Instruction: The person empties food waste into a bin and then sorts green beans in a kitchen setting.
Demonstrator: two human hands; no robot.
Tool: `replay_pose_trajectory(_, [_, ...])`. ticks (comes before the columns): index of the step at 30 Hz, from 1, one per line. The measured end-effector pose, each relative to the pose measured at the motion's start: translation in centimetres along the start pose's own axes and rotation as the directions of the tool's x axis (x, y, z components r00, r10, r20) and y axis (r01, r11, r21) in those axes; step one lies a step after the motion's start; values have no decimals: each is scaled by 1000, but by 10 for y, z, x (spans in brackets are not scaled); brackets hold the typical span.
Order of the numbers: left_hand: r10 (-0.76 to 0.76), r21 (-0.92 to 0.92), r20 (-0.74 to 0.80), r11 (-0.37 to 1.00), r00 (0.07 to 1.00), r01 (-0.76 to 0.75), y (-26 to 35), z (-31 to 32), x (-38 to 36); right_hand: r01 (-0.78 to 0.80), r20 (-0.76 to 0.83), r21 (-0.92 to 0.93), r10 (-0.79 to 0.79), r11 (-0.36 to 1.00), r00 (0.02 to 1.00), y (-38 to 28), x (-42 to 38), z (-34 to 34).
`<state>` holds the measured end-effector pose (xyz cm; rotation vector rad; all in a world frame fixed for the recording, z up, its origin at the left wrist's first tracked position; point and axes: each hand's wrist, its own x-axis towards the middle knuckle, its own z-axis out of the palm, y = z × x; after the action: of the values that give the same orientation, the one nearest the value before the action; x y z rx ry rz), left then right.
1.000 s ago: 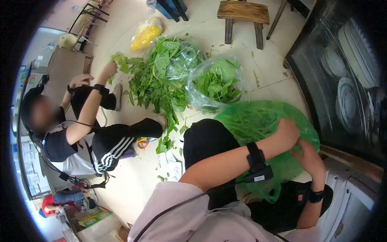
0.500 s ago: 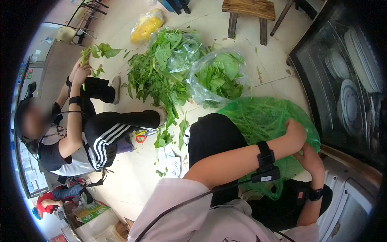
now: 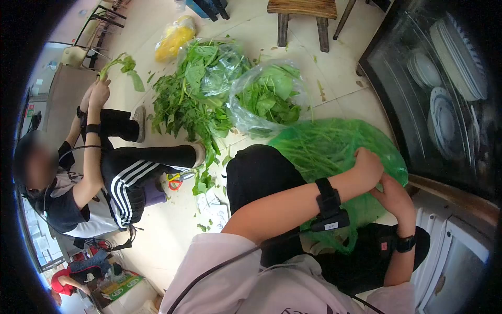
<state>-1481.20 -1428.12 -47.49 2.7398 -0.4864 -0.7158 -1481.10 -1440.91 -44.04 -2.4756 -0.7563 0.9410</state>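
Note:
A green plastic bag (image 3: 389, 141) full of long green stems lies on the floor between my knees and the cabinet. My left hand (image 3: 368, 166) is closed at the bag's right side, its fingertips turned away from view. My right hand (image 3: 396, 200) meets it there, with bent fingers close to the left wrist, also gripping at the bag. What exactly lies between the fingers is partly hidden. A clear plastic bag of leafy greens (image 3: 274, 97) stands just beyond the green bag. Next to it is a heap of loose leafy greens (image 3: 180, 107).
A co-worker (image 3: 89, 167) sits at left, holding a leafy stem (image 3: 125, 64) in both hands. Scissors (image 3: 178, 179) with orange handles lie by that person's legs. Also around are a yellow-filled bag (image 3: 176, 39), a wooden stool (image 3: 302, 7) and a glass-front dish cabinet (image 3: 397, 68).
The whole view has shifted slightly, so things sit further left. My hands stay together at the green bag. The co-worker's leafy stem has been raised and turned.

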Motion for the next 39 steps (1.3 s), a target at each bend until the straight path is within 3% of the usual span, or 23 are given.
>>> replay_pose_trajectory(2, [37,18,-103,999,994,-36,-1,4,-3,-20,14,-19,20,1000,1000,-2,-3,-1])
replay_pose_trajectory(8, [84,82,-80,994,993,-77,0,6,-4,-49,48,-59,52,997,997,-10,-7,-6])
replay_pose_trajectory(11, [70,24,-87,997,994,-68,3,5,-4,-31,44,-68,34,997,998,-5,-8,-4])
replay_pose_trajectory(14, [1,-12,94,1000,996,0,9,4,3,-18,45,-67,21,998,999,-5,-9,-4])
replay_pose_trajectory(23, [-1,51,103,999,995,-4,10,7,1,29,33,-79,-26,996,999,-13,-10,-6])
replay_pose_trajectory(26, [50,117,32,992,998,-54,7,6,-5,10,36,-97,-7,995,999,-16,-11,-6])
replay_pose_trajectory(32, [71,113,69,990,995,-78,7,3,-5,4,39,-100,0,995,999,-10,-10,-4])
replay_pose_trajectory(35, [-8,54,-2,999,1000,8,13,13,-8,-56,67,-76,61,996,996,13,-9,0])
replay_pose_trajectory(37, [192,-137,78,974,978,-181,9,68,-7,-166,51,-125,173,978,984,23,-8,-5])
replay_pose_trajectory(39, [508,-288,90,837,857,-466,12,53,-51,-327,-21,-249,332,912,943,33,-3,-19])
